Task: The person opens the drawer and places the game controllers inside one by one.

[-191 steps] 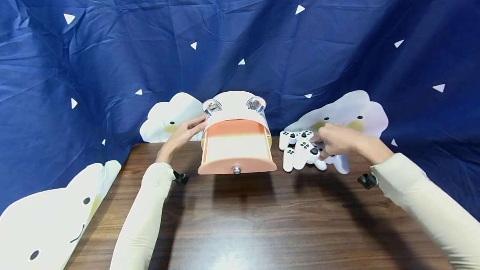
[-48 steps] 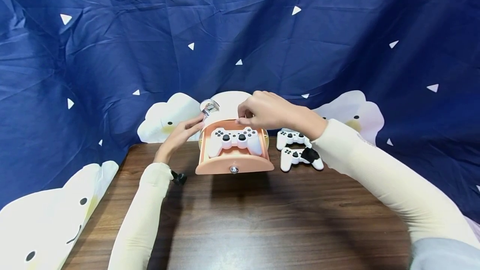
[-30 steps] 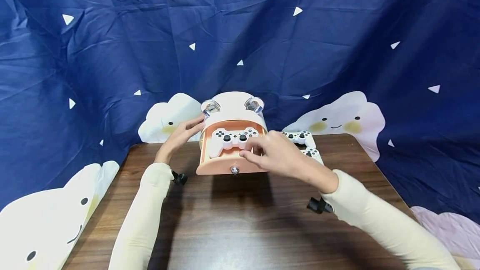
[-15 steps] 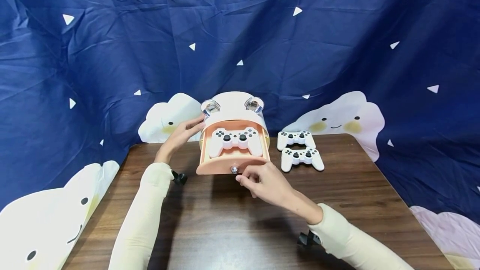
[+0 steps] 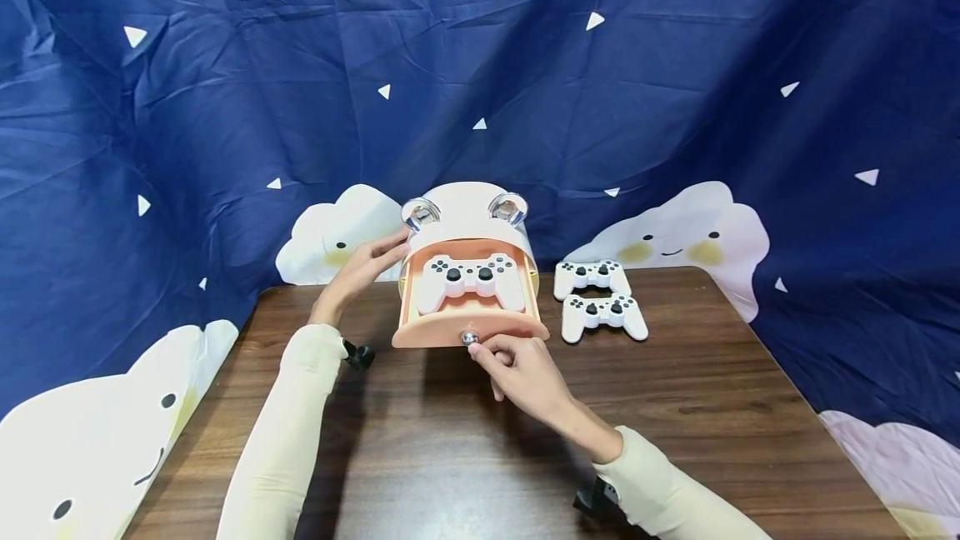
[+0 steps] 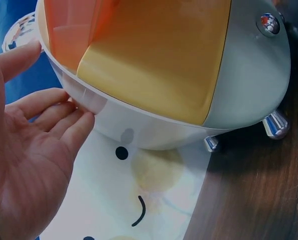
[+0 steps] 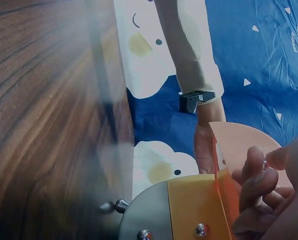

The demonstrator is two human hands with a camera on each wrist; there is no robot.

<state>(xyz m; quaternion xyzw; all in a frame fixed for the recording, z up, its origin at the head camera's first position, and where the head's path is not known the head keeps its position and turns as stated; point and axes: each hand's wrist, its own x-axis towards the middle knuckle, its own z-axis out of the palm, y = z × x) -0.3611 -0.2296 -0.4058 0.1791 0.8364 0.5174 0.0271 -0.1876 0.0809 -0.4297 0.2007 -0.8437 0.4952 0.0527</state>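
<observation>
A small white storage box with two chrome rings on top stands at the table's back, its pink top drawer pulled out. One white game controller lies in this drawer. My right hand pinches the round metal drawer knob between thumb and fingers; in the right wrist view the hand partly hides the knob. My left hand rests against the box's left side. The left wrist view has the fingers of that hand extended, tips touching the white wall.
Two more white game controllers lie on the brown wooden table, right of the box. Yellow and grey drawers sit below the pink one, both pushed in. A blue curtain hangs behind.
A controller has gone from the right-hand group into the previously empty drawer. My right hand came down from above the drawer, past its front, and took hold of the knob. My left hand stayed put.
</observation>
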